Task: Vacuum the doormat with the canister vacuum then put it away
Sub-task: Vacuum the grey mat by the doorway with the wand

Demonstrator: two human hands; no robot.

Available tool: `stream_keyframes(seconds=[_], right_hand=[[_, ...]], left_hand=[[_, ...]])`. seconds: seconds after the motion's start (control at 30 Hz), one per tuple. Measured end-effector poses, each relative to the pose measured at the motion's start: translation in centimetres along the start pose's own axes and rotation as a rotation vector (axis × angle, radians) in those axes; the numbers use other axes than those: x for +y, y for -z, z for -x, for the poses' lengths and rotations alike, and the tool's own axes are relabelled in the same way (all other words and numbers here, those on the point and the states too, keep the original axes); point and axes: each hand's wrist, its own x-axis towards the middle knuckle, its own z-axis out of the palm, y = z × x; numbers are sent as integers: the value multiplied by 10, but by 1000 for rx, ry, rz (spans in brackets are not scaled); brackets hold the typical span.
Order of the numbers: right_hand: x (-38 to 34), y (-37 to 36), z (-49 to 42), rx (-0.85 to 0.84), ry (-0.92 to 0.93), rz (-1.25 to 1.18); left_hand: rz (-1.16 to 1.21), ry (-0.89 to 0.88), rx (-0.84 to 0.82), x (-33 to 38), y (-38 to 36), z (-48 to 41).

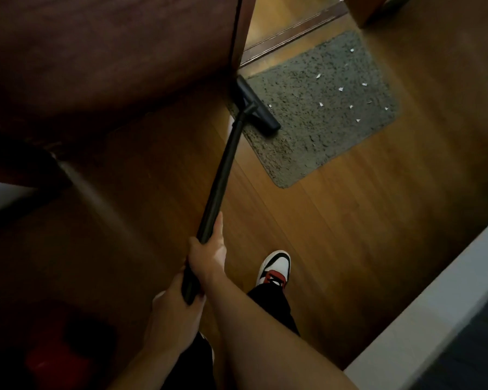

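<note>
A grey doormat (321, 108) lies on the wooden floor before a doorway, with several small white scraps (341, 89) scattered over its right half. The black vacuum floor head (258, 106) rests on the mat's left edge, against the foot of a dark door. A long black wand (223, 173) runs from the head down to my hands. My right hand (207, 249) grips the wand higher up, its index finger stretched along the tube. My left hand (178, 311) grips the wand's lower end. The red canister (54, 358) sits dimly at the bottom left.
A dark brown door (110, 52) stands open on the left, its edge beside the floor head. A door threshold (293, 35) runs behind the mat. My shoe (275, 267) stands on the wooden floor (350, 235). A pale ledge (434, 319) crosses the bottom right.
</note>
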Motion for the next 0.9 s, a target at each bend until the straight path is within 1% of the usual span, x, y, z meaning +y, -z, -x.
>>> stream_keyframes(seconds=[0.07, 0.3, 0.47, 0.57, 0.7, 0.9], right_hand=[[-6, 0, -8, -4, 10, 22], [-18, 26, -40, 39, -2, 11], [-38, 54, -65, 63, 0, -62], [-55, 73, -78, 83, 10, -73], [-72, 90, -92, 113, 15, -75], [-73, 88, -91, 114, 6, -69]], left_hand=[[12, -24, 26, 5, -1, -6], [1, -79, 33, 36, -19, -23], [13, -109, 49, 68, -38, -42], [-13, -157, 63, 90, -47, -54], [-56, -169, 70, 114, -55, -64], [-65, -160, 65, 114, -53, -64]])
